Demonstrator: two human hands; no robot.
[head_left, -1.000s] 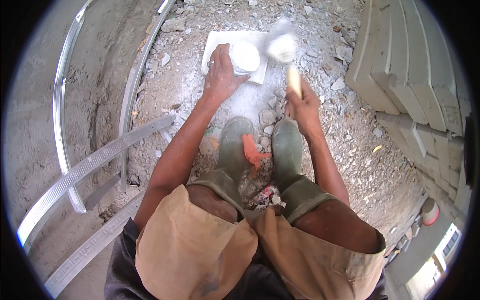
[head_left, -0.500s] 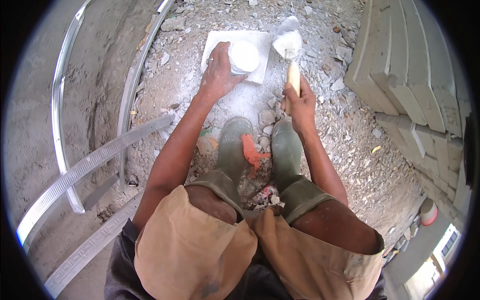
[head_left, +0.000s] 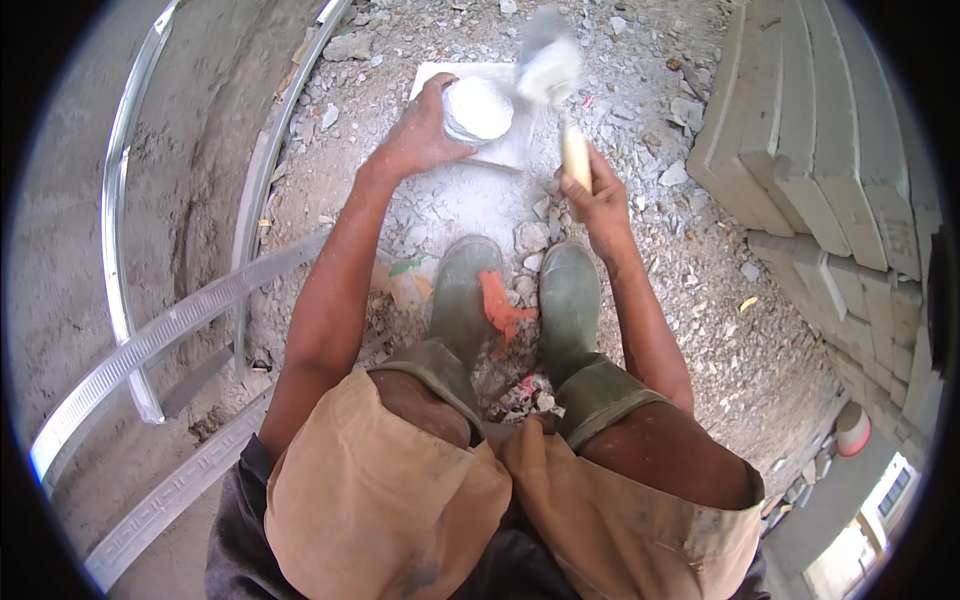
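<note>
My left hand (head_left: pixel 428 135) is wrapped round the side of a small round tub (head_left: pixel 478 112) full to the rim with white powder. The tub is over a square white board (head_left: pixel 508 152) dusted with the same powder; whether it touches the board I cannot tell. A trowel (head_left: pixel 576 160) with a pale wooden handle is gripped in my right hand (head_left: pixel 602 205). Its metal blade, smeared by motion, carries a white heap (head_left: pixel 552 72) just right of the tub, over the board's right edge.
Rubble and white dust cover the ground around my green boots (head_left: pixel 470 290). An orange-red scrap (head_left: pixel 500 305) lies between them. Bent metal channels (head_left: pixel 180 305) lean along the left wall. Grey slabs (head_left: pixel 815 130) stand stacked at the right, with a red-and-white container (head_left: pixel 853 430) further down.
My left hand and the tub have moved slightly left, and the tub looks a little raised. The loaded trowel blade has swung left and away, towards the tub.
</note>
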